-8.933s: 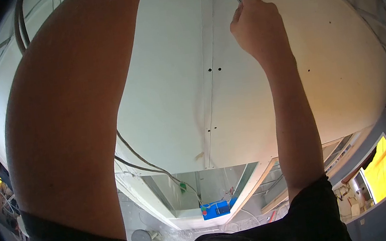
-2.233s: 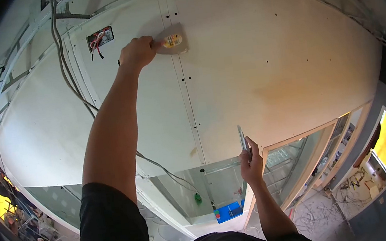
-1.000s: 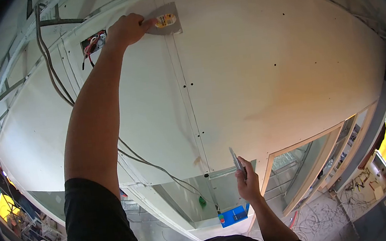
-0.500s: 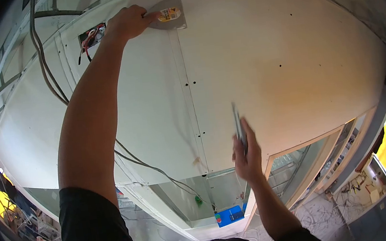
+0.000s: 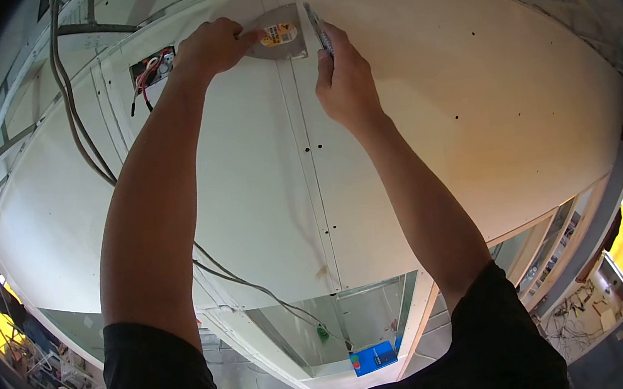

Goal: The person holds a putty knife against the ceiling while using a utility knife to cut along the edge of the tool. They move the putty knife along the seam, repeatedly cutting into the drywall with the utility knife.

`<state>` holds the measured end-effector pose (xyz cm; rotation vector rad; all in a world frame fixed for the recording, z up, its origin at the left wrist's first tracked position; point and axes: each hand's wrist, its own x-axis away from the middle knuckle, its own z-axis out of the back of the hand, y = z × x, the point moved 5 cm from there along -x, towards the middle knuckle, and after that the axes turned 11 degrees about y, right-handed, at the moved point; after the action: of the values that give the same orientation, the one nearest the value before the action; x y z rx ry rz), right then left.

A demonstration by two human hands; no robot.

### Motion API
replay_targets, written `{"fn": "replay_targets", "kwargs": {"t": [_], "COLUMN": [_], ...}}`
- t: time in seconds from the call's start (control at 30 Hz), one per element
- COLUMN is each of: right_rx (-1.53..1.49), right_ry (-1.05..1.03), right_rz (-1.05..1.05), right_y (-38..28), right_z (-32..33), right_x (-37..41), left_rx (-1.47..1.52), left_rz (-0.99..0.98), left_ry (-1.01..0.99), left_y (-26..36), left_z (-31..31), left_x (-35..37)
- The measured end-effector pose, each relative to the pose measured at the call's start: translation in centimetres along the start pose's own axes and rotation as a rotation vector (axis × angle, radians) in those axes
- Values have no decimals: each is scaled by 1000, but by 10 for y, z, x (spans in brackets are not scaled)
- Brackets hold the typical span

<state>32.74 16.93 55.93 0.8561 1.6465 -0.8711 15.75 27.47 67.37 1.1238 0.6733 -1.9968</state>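
Note:
I look up at a white plasterboard ceiling (image 5: pixel 432 102). My left hand (image 5: pixel 211 45) grips the handle of a wide putty knife (image 5: pixel 278 35) with a yellow label, its blade flat against the board over the vertical joint (image 5: pixel 305 156). My right hand (image 5: pixel 343 74) is raised right beside that blade and holds a slim utility knife (image 5: pixel 318 30), its tip pointing up next to the blade's right edge. Both arms reach up from black sleeves.
A cut-out box (image 5: pixel 152 66) with red and white wires sits left of my left hand. Grey cables (image 5: pixel 82 129) hang along the ceiling's left side. Screw heads dot the boards. Below lie a ceiling opening (image 5: pixel 335 324), a blue box (image 5: pixel 372 358) and a cluttered floor.
My right hand rose with the utility knife from low near the opening up to the putty knife's right edge. My left hand kept the putty knife pressed on the joint.

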Motion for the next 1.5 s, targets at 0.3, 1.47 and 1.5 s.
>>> {"fn": "replay_targets", "kwargs": {"t": [0.3, 1.47, 1.5], "right_rx": [28, 329, 331], "right_ry": [37, -203, -205], "right_rz": [49, -138, -136], "right_y": [5, -29, -26], "right_z": [-17, 13, 13], "right_x": [-3, 18, 21], "left_rx": [33, 15, 28], "left_rz": [-22, 84, 74], "left_ry": [81, 83, 68], "left_y": [-1, 15, 16], "left_z": [-2, 21, 24], "left_x": [-1, 19, 22]}}
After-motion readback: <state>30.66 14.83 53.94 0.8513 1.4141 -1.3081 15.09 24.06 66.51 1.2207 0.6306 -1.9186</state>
